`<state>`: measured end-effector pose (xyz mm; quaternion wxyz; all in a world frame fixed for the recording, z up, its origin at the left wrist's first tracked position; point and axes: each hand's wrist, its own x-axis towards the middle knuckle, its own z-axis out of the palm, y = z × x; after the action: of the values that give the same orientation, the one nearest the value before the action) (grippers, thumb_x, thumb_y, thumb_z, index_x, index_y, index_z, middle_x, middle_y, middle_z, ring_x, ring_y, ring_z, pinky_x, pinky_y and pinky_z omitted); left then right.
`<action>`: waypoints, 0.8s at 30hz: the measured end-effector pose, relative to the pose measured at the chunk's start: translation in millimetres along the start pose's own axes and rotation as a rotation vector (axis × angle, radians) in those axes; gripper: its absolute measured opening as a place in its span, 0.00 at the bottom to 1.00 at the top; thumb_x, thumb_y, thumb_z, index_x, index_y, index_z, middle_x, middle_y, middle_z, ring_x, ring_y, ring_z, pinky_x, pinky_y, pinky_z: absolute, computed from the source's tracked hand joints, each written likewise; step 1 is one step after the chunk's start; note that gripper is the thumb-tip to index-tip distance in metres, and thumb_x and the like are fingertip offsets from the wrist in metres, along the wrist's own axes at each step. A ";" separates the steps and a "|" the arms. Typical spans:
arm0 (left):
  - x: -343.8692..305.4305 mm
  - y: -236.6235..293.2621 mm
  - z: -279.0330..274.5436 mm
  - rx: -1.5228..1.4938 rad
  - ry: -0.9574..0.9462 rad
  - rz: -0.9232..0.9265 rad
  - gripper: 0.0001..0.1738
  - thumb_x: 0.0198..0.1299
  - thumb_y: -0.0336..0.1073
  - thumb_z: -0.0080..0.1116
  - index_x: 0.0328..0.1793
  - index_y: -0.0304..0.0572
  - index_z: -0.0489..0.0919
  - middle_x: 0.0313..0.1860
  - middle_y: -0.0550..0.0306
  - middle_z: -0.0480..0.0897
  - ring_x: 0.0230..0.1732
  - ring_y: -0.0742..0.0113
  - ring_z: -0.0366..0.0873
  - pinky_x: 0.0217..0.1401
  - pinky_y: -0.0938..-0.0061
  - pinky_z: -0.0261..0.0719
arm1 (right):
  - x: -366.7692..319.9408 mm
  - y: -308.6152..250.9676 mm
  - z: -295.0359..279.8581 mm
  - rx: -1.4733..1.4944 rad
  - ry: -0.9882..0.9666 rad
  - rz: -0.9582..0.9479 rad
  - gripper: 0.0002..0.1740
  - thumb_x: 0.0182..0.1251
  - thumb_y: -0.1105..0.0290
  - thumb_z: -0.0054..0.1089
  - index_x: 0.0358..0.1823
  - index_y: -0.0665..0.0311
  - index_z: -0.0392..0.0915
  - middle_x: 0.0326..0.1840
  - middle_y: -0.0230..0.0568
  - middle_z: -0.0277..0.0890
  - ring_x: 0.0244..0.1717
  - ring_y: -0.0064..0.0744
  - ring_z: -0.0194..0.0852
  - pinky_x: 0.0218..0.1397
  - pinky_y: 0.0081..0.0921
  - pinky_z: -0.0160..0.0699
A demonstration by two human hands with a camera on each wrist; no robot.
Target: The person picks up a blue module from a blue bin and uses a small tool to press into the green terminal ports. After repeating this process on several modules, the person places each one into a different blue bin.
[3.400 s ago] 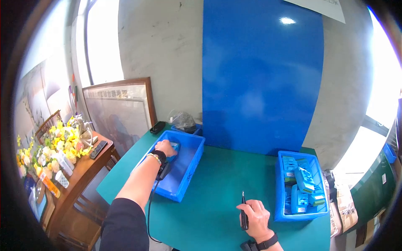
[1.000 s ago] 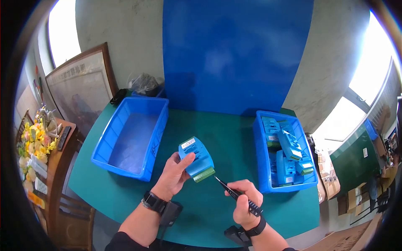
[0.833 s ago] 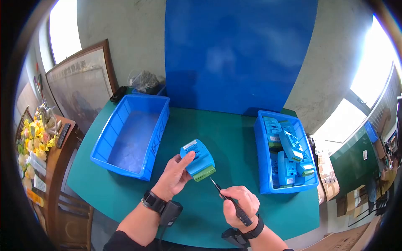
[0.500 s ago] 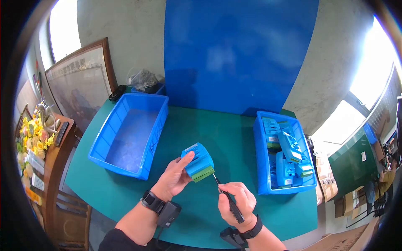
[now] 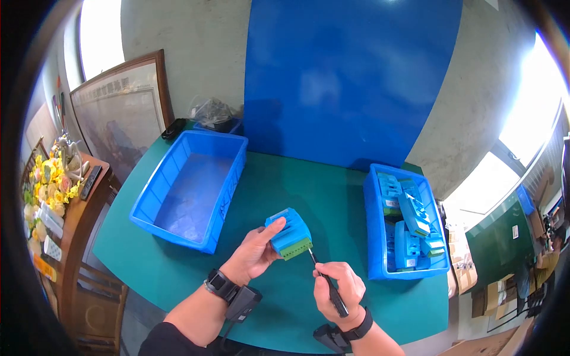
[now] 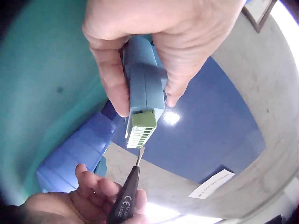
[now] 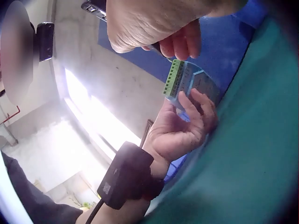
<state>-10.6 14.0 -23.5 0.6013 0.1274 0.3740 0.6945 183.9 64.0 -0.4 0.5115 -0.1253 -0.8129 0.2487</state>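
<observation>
My left hand point(image 5: 252, 258) holds a blue plastic terminal module point(image 5: 289, 228) above the table, thumb on its top face. A green screw terminal block point(image 5: 297, 249) runs along the module's near edge; its row of openings shows in the right wrist view. My right hand point(image 5: 343, 288) grips a black-handled screwdriver point(image 5: 335, 296), which carries CE and AC/DC marks in the left wrist view. The thin metal tip point(image 6: 141, 151) points at the terminal block, right at the block's end. In the right wrist view, the right hand hides most of the screwdriver.
A blue bin point(image 5: 172, 231) stands on the green table point(image 5: 285, 178) at the left, its bottom bare. Several similar modules point(image 5: 409, 243) fill another blue bin point(image 5: 376, 261) at the right. A blue panel point(image 5: 344, 83) rises behind the table.
My left hand has come out of the left bin with the module and turned its green edge toward me. My right hand has brought the screwdriver tip up to that edge.
</observation>
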 end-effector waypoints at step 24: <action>-4.3 2.2 4.6 -0.051 0.016 -0.016 0.29 0.62 0.47 0.64 0.60 0.32 0.71 0.54 0.51 0.80 0.54 0.63 0.81 0.57 0.66 0.81 | 1.6 -10.2 4.5 0.045 -0.193 -0.069 0.21 0.45 0.78 0.70 0.45 0.62 0.80 0.34 0.42 0.77 0.27 0.37 0.79 0.27 0.26 0.79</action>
<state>-8.3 11.7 -17.7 0.6069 0.1032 0.3621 0.6999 179.6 54.8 4.7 0.4416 -0.0613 -0.8564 0.2602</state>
